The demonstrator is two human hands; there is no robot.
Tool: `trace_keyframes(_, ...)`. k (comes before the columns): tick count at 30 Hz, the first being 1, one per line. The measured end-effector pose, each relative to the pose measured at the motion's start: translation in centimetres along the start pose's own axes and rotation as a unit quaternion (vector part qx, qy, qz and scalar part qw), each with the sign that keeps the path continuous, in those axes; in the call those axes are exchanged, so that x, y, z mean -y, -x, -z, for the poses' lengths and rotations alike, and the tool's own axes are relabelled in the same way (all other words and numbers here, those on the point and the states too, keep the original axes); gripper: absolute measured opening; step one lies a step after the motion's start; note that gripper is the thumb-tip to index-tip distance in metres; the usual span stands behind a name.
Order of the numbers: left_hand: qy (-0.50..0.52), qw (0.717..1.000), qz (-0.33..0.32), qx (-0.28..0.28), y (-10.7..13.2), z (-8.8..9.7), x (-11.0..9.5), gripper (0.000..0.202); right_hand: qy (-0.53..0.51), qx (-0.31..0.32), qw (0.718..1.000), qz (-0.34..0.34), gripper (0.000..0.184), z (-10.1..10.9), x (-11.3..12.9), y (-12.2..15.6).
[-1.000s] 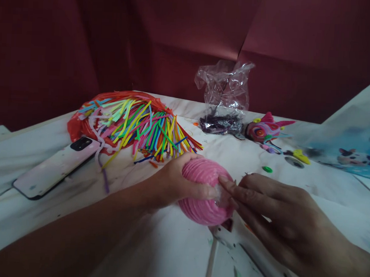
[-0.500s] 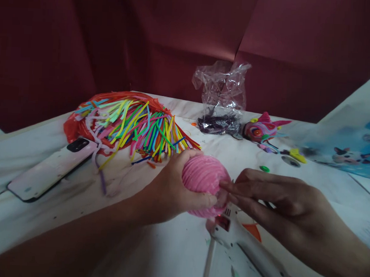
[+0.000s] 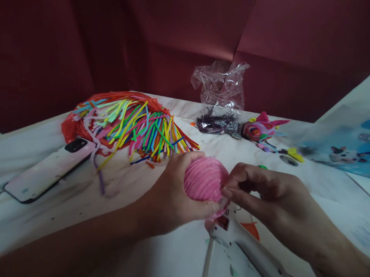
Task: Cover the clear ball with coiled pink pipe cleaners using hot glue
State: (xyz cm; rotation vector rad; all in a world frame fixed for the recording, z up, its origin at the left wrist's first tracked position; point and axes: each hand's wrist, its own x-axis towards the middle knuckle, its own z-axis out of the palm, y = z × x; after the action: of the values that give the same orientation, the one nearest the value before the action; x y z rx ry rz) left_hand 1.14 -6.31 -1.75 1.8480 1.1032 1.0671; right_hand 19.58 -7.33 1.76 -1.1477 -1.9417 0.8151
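A pink ball (image 3: 204,181) wrapped in ribbed pink strands is held above the white table (image 3: 154,252). My left hand (image 3: 172,193) cups it from the left, fingers wrapped round it and thumb underneath. My right hand (image 3: 261,192) meets the ball's right side, fingertips pinched against its surface at the lower right; what lies between them is too small to name. A white glue gun (image 3: 247,251) lies on the table just below both hands.
A heap of coloured pipe cleaners (image 3: 136,125) on a red bag lies at the back left, a phone (image 3: 50,168) beside it. A clear plastic bag (image 3: 219,99), a small colourful figure (image 3: 261,129) and loose buttons sit at the back right. A printed sheet (image 3: 352,139) lies right.
Both hands lifted the pink ball a little, uncovering the glue gun below. My right fingers went from stretched along the ball to pinched against its right side.
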Motion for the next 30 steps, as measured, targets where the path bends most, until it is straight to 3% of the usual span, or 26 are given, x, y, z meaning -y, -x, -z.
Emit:
trace_keyframes(4, -0.003, 1.0, -0.002, -0.01, 0.04, -0.07, -0.19, 0.076, -0.043, 0.002, 0.998, -0.04, 0.022, 0.05, -0.36, -0.12)
trace_keyframes(9, 0.001, 0.999, -0.022, -0.033, 0.03, 0.21, -0.42, 0.075, 0.017, -0.069, 0.997, -0.016, 0.03, 0.36, -0.78, -0.2)
trace_keyframes(12, 0.017, 0.999, -0.027, -0.039, 0.09, 0.43, -0.66, 0.074, -0.037, -0.026, 0.999, -0.03, 0.044, 0.61, -0.78, -0.26)
trace_keyframes(16, 0.018, 0.998, -0.041, -0.042, 0.3, 0.39, -0.78, 0.074, -0.165, 0.057, 0.983, -0.059, 0.043, 0.75, -0.45, -0.25)
trace_keyframes(22, 0.016, 0.998, -0.053, -0.043, 0.51, 0.36, -0.81, 0.072, -0.234, 0.079, 0.964, -0.103, 0.056, 0.93, -0.37, -0.22)
trace_keyframes(30, 0.032, 0.998, -0.044, -0.021, 0.41, 0.36, -0.8, 0.075, -0.232, 0.063, 0.964, -0.112, 0.055, 0.8, -0.55, -0.45)
